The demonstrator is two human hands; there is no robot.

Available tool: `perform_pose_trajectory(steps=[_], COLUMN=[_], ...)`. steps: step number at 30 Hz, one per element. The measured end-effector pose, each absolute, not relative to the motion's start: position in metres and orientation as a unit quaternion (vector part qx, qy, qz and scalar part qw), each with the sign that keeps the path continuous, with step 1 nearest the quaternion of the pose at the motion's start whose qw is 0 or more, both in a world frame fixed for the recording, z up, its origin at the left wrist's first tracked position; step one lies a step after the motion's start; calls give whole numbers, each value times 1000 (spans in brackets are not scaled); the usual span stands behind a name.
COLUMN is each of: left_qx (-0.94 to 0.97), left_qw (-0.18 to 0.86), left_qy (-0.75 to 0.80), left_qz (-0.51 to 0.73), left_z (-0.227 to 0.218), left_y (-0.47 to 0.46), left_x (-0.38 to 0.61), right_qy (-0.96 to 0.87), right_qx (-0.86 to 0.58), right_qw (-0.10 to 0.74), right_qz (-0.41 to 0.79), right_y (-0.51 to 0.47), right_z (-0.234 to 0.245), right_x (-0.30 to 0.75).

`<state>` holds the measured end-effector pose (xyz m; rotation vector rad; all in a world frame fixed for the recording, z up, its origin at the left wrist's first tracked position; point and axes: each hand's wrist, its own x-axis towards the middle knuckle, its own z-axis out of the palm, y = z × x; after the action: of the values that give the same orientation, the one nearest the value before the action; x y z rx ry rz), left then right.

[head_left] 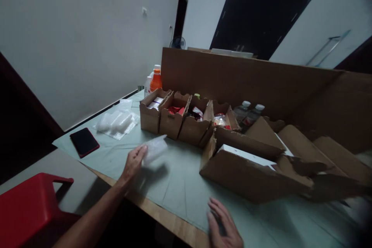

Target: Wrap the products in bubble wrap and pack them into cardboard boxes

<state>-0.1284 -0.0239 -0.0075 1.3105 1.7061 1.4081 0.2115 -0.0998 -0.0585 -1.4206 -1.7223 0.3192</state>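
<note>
Between the thumb and fingers of my left hand (135,162) is a translucent plastic bag (156,149), held just above the table. The bag looks flat and slightly blurred. My right hand (223,224) is at the table's front edge, its fingers curved and apart from the thumb, with nothing visible in it. Left of the held bag lies a heap of bubble wrap bags (117,121) on the green cloth (180,174). Nearest beyond my left hand is a row of cardboard bins, among them one with red packets (176,110).
A phone (84,142) lies at the table's left edge, above a red stool (31,205). Larger cardboard bins (250,178) stand on the right, one holding a white box (247,154). Bottles (156,79) and a tall cardboard panel (232,77) stand behind.
</note>
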Motion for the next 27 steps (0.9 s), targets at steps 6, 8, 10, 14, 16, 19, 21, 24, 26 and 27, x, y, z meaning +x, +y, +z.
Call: perform_pose_trajectory(steps=[6,8,10,14,16,19,21,24,26,27], left_qx=[345,356,406,488,494,480,476,474,467,460], left_qw=[604,604,571,497,489,486,485,485,491,497], left_qy=[517,524,541,573,577,589,595,597,597,597], left_qz=[498,484,465,432,429,432,430,427,428,430], left_z=[-32,-33,-31,-28,-27,-26,-26,-26,-26,-26], left_y=[-81,-87,-86,-79,-77,-77,-77,-78,-78,-79], left_x=[-59,-55,-55,-53,-53,-58,-63,-66,-66,-65], right_qy=[-710,-706,-696,-694,-693,-664,-656,-732,-803,-829], right_qx=[-539,-549,-562,-569,-579,-621,-629,-564,-503,-481], right_qw=[396,383,381,376,376,391,400,364,290,250], right_qz=[220,232,234,228,209,144,115,116,132,138], right_y=[-101,-104,-108,-111,-109,-108,-110,-113,-112,-110], right_z=[-40,-44,-49,-56,-55,-46,-35,-16,-10,-9], right_x=[149,147,146,152,163,184,189,174,154,145])
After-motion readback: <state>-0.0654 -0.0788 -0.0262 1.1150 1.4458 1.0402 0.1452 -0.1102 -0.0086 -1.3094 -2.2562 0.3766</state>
